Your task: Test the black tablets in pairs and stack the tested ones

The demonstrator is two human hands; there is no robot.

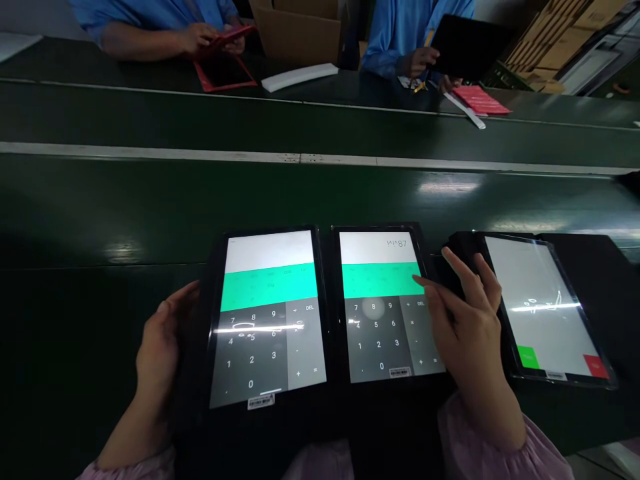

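In front of me lie three tablets in dark covers, side by side. The left tablet (270,320) displays a calculator keypad under a green band. My left hand (159,353) is curled round the left edge of its dark cover, with some fingertips hidden. Another calculator fills the screen of the middle tablet (383,333), with "87" at the end of its top line. Over that tablet's right edge is my right hand (470,327), its fingers apart and the index fingertip at the green band. It holds nothing. The right tablet (540,287) has a pale screen with a green and a red square.
Across the green bench (200,187) runs a pale strip (200,155). Beyond it, one person handles a red case (225,72) and another holds a dark tablet (467,47). A white foam strip (300,77), a red packet (481,100) and a cardboard box (300,33) are there too.
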